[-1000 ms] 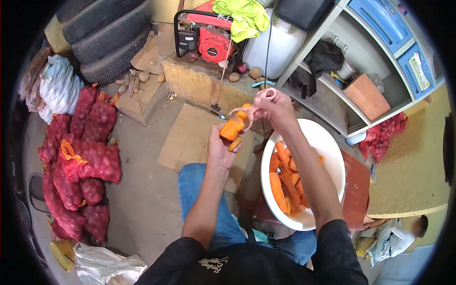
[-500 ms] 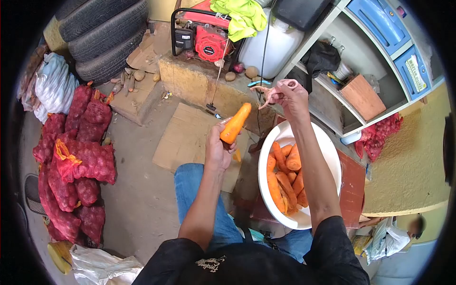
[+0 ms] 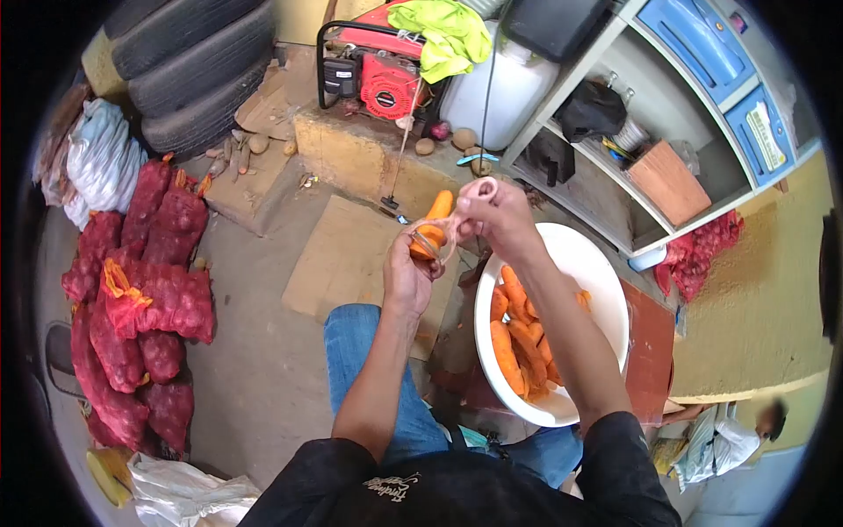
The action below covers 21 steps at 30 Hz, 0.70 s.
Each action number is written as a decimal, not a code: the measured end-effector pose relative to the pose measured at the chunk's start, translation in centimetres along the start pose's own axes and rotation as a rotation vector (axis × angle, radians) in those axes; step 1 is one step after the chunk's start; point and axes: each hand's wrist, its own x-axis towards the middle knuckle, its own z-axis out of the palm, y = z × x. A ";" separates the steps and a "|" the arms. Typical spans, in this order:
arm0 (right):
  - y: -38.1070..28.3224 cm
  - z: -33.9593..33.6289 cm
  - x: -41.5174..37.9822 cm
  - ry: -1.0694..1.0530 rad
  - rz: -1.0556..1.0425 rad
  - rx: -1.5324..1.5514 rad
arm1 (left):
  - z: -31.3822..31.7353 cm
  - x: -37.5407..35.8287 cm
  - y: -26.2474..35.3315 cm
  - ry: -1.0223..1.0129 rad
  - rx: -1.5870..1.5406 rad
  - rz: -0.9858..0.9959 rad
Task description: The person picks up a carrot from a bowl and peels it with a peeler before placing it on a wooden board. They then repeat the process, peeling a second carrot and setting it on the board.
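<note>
In front of my body, my left hand [image 3: 409, 279] grips an orange carrot [image 3: 439, 206] by its thick end, the narrow end pointing up and away. My right hand [image 3: 502, 215] is closed around a pale pink Y-shaped peeler [image 3: 450, 230]. The peeler's head lies across the thick part of the carrot, close to my left fingers. Below my right forearm, a white basin [image 3: 486, 351] holds several orange carrots [image 3: 527, 347]; the forearm hides part of them.
The basin rests on a reddish-brown surface [image 3: 648, 342]. Flattened cardboard [image 3: 329, 263] lies on the floor ahead. Red net sacks [image 3: 158, 299] are piled at left, below stacked tires [image 3: 198, 66]. A red generator [image 3: 386, 79] and a grey shelf [image 3: 676, 176] stand ahead. Another person [image 3: 724, 448] is at lower right.
My right hand has moved left and down from above the basin, bringing the peeler onto the carrot. My left hand still grips the carrot in nearly the same place.
</note>
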 end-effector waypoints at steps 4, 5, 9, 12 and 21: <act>1.1 -4.7 2.8 0.135 -0.120 0.108 | 0.6 -0.9 0.2 -0.023 0.060 -0.044; 0.8 -4.2 2.3 0.157 -0.100 0.129 | 0.7 -1.0 0.5 -0.020 0.082 -0.025; 0.4 0.8 -1.2 -0.041 0.060 0.061 | 0.3 -0.4 0.1 0.012 0.084 0.019; 1.6 -1.5 0.9 0.055 0.085 0.085 | -0.1 -0.3 -0.7 0.024 0.059 -0.035; 0.3 -4.3 2.2 0.252 -0.157 0.061 | 0.3 -1.1 0.9 -0.052 0.053 -0.028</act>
